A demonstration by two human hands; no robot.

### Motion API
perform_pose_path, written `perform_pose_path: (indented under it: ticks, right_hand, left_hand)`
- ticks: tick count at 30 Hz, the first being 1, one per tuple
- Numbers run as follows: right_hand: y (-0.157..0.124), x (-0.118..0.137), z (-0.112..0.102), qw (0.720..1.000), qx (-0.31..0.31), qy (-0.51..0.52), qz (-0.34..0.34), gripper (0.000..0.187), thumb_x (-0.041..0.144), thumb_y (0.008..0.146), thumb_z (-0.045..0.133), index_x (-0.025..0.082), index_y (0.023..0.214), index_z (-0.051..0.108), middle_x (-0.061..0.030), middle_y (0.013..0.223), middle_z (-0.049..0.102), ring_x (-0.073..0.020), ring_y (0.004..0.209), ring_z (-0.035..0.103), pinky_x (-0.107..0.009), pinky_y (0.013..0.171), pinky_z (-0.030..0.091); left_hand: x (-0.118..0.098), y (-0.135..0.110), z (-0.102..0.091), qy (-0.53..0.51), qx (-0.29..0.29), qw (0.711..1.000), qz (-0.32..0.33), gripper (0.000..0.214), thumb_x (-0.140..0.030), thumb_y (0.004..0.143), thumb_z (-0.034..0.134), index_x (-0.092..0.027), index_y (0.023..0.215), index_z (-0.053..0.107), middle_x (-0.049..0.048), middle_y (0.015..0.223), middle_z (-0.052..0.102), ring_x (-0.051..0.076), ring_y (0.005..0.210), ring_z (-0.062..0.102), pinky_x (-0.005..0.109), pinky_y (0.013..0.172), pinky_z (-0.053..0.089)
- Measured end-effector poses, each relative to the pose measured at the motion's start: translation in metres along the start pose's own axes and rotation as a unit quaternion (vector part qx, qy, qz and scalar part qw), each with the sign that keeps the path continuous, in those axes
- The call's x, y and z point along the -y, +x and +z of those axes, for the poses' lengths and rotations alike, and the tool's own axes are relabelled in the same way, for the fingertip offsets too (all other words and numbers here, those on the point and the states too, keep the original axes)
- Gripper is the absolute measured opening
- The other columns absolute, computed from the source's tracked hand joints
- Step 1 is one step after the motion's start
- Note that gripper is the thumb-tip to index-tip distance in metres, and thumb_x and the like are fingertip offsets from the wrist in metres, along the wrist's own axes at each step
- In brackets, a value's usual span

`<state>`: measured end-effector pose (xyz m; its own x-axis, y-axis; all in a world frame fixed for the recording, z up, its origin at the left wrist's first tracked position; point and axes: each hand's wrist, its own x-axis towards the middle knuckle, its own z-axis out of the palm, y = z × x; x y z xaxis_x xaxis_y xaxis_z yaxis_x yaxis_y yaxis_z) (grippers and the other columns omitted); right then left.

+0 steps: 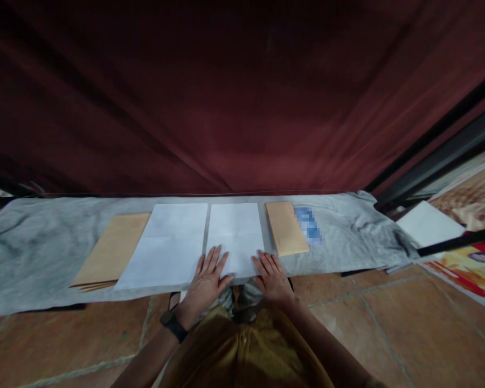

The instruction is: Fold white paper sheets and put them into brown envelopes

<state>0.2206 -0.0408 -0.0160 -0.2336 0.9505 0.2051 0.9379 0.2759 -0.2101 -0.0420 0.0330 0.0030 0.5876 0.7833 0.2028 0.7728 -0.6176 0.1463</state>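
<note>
My left hand (208, 279) lies with its fingers spread on the near left corner of a white paper sheet (235, 229). On the sheet's near right corner rests my right hand (273, 278), fingers apart and pointing forward. Neither hand grips anything. Left of this sheet is a larger white sheet (167, 240), and beside it a stack of brown envelopes (111, 248). A smaller brown envelope (286, 229) lies to the right, touching or partly covering a blue, blurred item (308, 225).
A grey cloth (347, 231) covers the narrow table. Behind it hangs a dark red curtain (234, 108). Black metal bars (448, 156) slant up at the right. A white flat thing (430, 223) and a red and yellow package (464, 264) are beyond the right end. The floor is tiled (347, 323).
</note>
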Motion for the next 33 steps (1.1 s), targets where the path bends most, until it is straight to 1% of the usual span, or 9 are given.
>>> perform_pose_path:
  ticks: [7,10,12,16,19,22,26,29,33]
  right_hand:
    - [-0.003,-0.008,-0.009,0.999,0.037,0.026,-0.012,0.06,0.025,0.096,0.058,0.02,0.154,0.043,-0.0099,0.163,0.037,-0.0271,0.149,0.036,-0.05,0.124,0.03]
    - [-0.001,-0.008,-0.01,0.999,0.031,0.033,-0.009,0.06,0.023,0.095,0.059,0.021,0.153,0.045,-0.0096,0.162,0.04,-0.0268,0.149,0.037,-0.05,0.124,0.032]
    - [-0.001,-0.008,-0.009,0.999,0.027,0.035,-0.011,0.06,0.023,0.094,0.059,0.021,0.152,0.046,-0.0097,0.162,0.04,-0.0267,0.149,0.038,-0.05,0.123,0.033]
    - [-0.003,-0.008,-0.008,0.999,0.023,0.03,-0.015,0.06,0.021,0.094,0.058,0.02,0.153,0.045,-0.0099,0.162,0.039,-0.0271,0.149,0.037,-0.051,0.123,0.033]
    - [-0.004,-0.007,-0.006,0.999,0.016,0.028,-0.016,0.06,0.019,0.094,0.055,0.019,0.153,0.044,-0.0106,0.162,0.04,-0.0272,0.149,0.037,-0.051,0.123,0.033]
    - [-0.006,-0.008,-0.006,0.999,0.013,0.032,-0.027,0.063,0.017,0.092,0.054,0.019,0.154,0.042,-0.0113,0.162,0.04,-0.0268,0.149,0.037,-0.052,0.123,0.033]
    - [-0.007,-0.011,-0.01,0.998,0.024,0.04,-0.049,0.075,0.012,0.083,0.054,0.018,0.156,0.039,-0.0117,0.164,0.035,-0.0271,0.152,0.033,-0.052,0.123,0.032]
    - [-0.005,-0.012,-0.016,0.997,0.039,0.04,-0.053,0.074,0.013,0.081,0.054,0.017,0.154,0.042,-0.0125,0.164,0.036,-0.0273,0.151,0.034,-0.052,0.123,0.033]
    - [-0.004,-0.01,-0.018,0.998,0.033,0.036,-0.045,0.06,0.022,0.091,0.054,0.02,0.151,0.048,-0.0111,0.161,0.041,-0.0269,0.149,0.038,-0.05,0.121,0.036]
  left_hand:
    - [0.005,-0.01,-0.009,0.022,0.052,0.998,0.037,0.058,-0.032,0.095,0.053,-0.024,0.152,0.047,0.0108,0.161,0.042,0.028,0.149,0.039,0.049,0.12,0.034]
    - [0.009,-0.003,-0.022,0.006,0.074,0.996,0.056,0.055,-0.04,0.096,0.053,-0.023,0.149,0.05,0.0107,0.156,0.05,0.026,0.144,0.046,0.047,0.12,0.035]
    - [0.015,0.001,-0.032,-0.002,0.053,0.997,0.049,0.056,-0.046,0.098,0.05,-0.025,0.15,0.049,0.0093,0.155,0.051,0.026,0.146,0.044,0.051,0.123,0.029]
    - [0.038,-0.005,-0.043,0.032,-0.059,0.992,-0.109,0.059,-0.049,0.1,0.04,-0.02,0.151,0.047,0.0155,0.158,0.045,0.034,0.153,0.03,0.062,0.122,0.021]
    - [0.053,-0.024,-0.037,0.062,-0.059,0.969,-0.231,0.064,-0.05,0.101,0.035,-0.009,0.148,0.05,0.0264,0.156,0.043,0.041,0.149,0.034,0.066,0.115,0.032]
    - [0.056,-0.043,-0.029,0.061,-0.015,0.972,-0.228,0.06,-0.049,0.102,0.034,-0.012,0.144,0.055,0.0248,0.153,0.048,0.039,0.144,0.043,0.06,0.111,0.04]
    - [0.064,-0.047,-0.033,0.064,-0.035,0.972,-0.224,0.06,-0.051,0.101,0.034,-0.014,0.145,0.054,0.0213,0.154,0.049,0.035,0.144,0.044,0.055,0.114,0.039]
    - [0.098,-0.042,-0.053,0.081,-0.061,0.948,-0.301,0.061,-0.045,0.102,0.03,-0.009,0.147,0.05,0.0248,0.156,0.044,0.037,0.148,0.037,0.058,0.116,0.033]
    - [0.173,-0.047,-0.091,0.113,-0.067,0.87,-0.475,0.063,-0.038,0.098,0.035,0.004,0.143,0.046,0.0327,0.147,0.049,0.043,0.141,0.043,0.056,0.107,0.042]
